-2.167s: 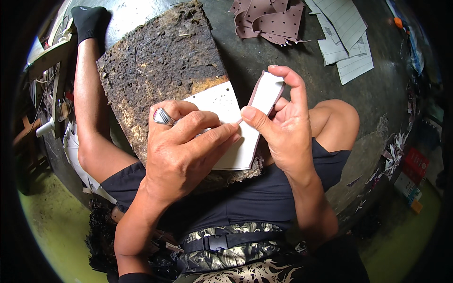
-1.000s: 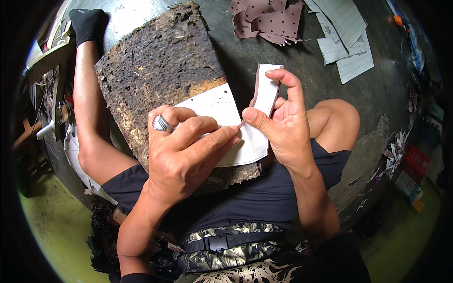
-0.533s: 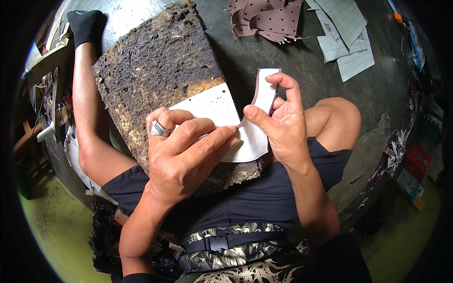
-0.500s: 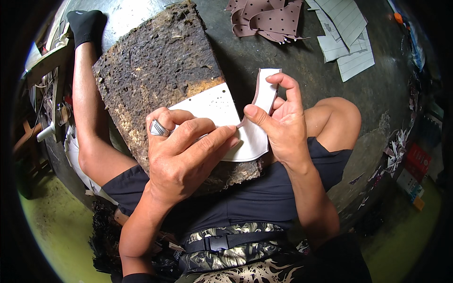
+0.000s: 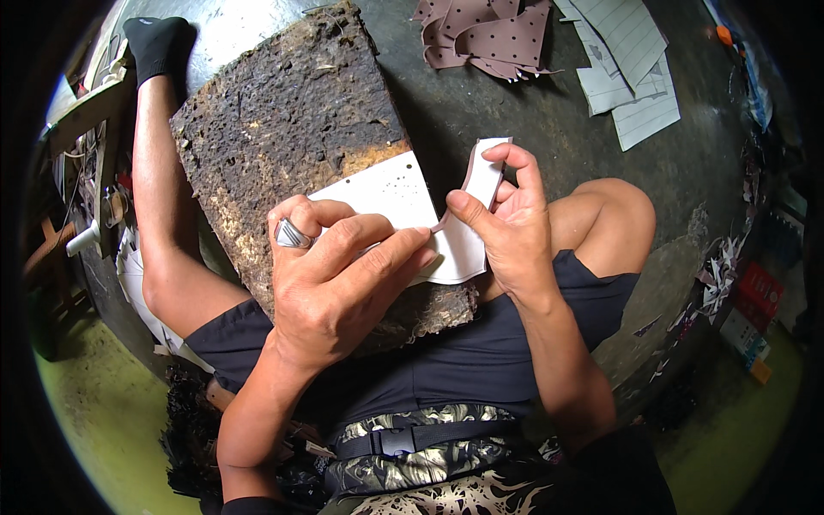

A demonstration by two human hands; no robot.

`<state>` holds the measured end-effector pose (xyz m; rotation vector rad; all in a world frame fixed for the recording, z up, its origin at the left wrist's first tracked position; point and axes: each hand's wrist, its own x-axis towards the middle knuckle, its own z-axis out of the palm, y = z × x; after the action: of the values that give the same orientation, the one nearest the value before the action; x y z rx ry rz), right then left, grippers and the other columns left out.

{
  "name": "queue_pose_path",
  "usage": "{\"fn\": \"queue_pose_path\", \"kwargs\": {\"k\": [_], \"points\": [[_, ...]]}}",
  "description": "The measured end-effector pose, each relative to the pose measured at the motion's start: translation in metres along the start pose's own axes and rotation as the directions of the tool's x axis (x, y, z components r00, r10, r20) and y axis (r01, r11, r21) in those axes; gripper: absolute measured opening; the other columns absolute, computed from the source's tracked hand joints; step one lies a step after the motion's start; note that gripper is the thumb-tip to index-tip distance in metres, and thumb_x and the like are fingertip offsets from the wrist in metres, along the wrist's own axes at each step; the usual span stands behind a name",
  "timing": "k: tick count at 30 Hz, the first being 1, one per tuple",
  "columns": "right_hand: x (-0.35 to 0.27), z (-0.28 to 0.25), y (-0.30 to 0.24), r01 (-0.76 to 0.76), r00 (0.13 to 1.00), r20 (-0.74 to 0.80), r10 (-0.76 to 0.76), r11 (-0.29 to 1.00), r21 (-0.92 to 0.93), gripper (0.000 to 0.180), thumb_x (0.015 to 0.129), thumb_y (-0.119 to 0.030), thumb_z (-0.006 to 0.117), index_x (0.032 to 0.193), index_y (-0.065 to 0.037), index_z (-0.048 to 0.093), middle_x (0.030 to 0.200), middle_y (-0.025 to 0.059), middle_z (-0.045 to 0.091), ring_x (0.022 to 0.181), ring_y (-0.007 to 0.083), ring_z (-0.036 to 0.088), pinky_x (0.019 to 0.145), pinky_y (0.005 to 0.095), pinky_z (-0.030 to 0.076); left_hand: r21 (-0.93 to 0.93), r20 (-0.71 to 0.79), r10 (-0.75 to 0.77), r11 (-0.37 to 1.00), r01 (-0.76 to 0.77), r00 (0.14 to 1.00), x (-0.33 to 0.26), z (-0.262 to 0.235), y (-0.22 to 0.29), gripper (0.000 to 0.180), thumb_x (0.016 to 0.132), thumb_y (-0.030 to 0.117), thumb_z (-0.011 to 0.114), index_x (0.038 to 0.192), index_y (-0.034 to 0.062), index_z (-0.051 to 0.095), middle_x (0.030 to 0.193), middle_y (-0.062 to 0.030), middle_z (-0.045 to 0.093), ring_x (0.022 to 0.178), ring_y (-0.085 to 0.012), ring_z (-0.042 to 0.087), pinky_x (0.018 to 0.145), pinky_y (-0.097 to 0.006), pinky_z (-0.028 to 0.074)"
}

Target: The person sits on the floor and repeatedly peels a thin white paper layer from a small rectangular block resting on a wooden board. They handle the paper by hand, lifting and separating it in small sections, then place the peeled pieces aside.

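A curved white piece with a thin mauve edge (image 5: 464, 248) is in both my hands, over the near right corner of a rough, dark block (image 5: 292, 103). My left hand (image 5: 330, 262), with a silver ring, has its thumb and index fingertip pinched at the mauve edge. My right hand (image 5: 513, 223) grips the piece's narrow upper arm, its thumb on the near side and its index finger curled over the far end. Flat on the block lies a white part with small punched holes (image 5: 386, 184); my left hand hides whether it joins the curved piece.
Mauve cut pieces with black dots (image 5: 489, 39) lie on the floor beyond the block. To their right are lined white sheets (image 5: 639, 94). Scraps (image 5: 721, 275) litter the far right. My outstretched leg (image 5: 154, 189) flanks the block; my bent knee (image 5: 609, 219) is at right.
The far end of the curved piece has come slightly toward me, and its near edge has lifted a little. My left hand's pinch stays in almost the same place.
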<state>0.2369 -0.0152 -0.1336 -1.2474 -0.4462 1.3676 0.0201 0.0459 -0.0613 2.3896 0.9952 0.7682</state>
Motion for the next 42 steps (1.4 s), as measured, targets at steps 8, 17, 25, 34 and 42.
{"fn": "queue_pose_path", "kwargs": {"k": [8, 17, 25, 34, 42], "points": [[-0.001, -0.005, 0.007, -0.013, 0.999, -0.047, 0.011, 0.999, -0.051, 0.055, 0.102, 0.011, 0.080, 0.145, -0.010, 0.051, 0.104, 0.0049, 0.072, 0.096, 0.0090, 0.070, 0.083, 0.0265, 0.058, 0.020, -0.016, 0.020, 1.000, -0.020, 1.000, 0.000, 0.002, 0.000, 0.032, 0.081, 0.020, 0.100, 0.110, 0.0172, 0.089, 0.101, 0.0045, 0.073, 0.089, -0.0177, 0.067, 0.092, -0.044, 0.043], [-0.003, -0.010, 0.014, -0.048, 0.994, -0.099, 0.039, 0.995, -0.087, 0.048, 0.103, 0.009, 0.080, 0.139, -0.008, 0.054, 0.105, 0.0033, 0.071, 0.094, 0.0076, 0.069, 0.080, 0.0261, 0.057, 0.048, -0.019, 0.034, 0.998, -0.033, 0.999, 0.000, 0.003, 0.000, 0.033, 0.080, 0.022, 0.100, 0.110, 0.0175, 0.089, 0.101, 0.0047, 0.073, 0.091, -0.0178, 0.066, 0.092, -0.044, 0.043], [-0.005, -0.011, -0.022, 0.059, 0.975, -0.056, -0.214, 0.496, -0.866, 0.030, 0.106, -0.014, 0.083, 0.133, -0.006, 0.073, 0.126, 0.0177, 0.073, 0.117, 0.0290, 0.072, 0.103, 0.0447, 0.058, 0.038, -0.023, 0.043, 0.998, -0.042, 0.999, 0.005, 0.006, 0.000, 0.028, 0.083, 0.024, 0.097, 0.109, 0.0182, 0.088, 0.101, 0.0054, 0.072, 0.091, -0.0190, 0.065, 0.092, -0.045, 0.042], [-0.001, 0.004, -0.046, 0.321, 0.918, 0.387, -0.081, 0.723, -0.612, 0.034, 0.114, -0.037, 0.075, 0.117, -0.003, 0.072, 0.149, 0.0247, 0.067, 0.147, 0.0394, 0.061, 0.123, 0.0473, 0.047, 0.034, -0.025, 0.053, 0.998, -0.052, 0.998, 0.007, 0.005, -0.003, 0.027, 0.084, 0.026, 0.096, 0.109, 0.0198, 0.088, 0.101, 0.0057, 0.072, 0.092, -0.0187, 0.066, 0.092, -0.044, 0.044], [-0.001, -0.004, -0.029, 0.180, 0.945, 0.326, -0.026, 0.874, -0.451, 0.031, 0.116, -0.034, 0.074, 0.115, -0.003, 0.071, 0.135, 0.0164, 0.069, 0.136, 0.0295, 0.063, 0.117, 0.0412, 0.049, 0.034, -0.046, 0.039, 0.999, -0.038, 0.998, 0.005, 0.007, -0.002, 0.027, 0.082, 0.023, 0.097, 0.108, 0.0187, 0.088, 0.102, 0.0049, 0.073, 0.091, -0.0191, 0.067, 0.091, -0.043, 0.045]]}}
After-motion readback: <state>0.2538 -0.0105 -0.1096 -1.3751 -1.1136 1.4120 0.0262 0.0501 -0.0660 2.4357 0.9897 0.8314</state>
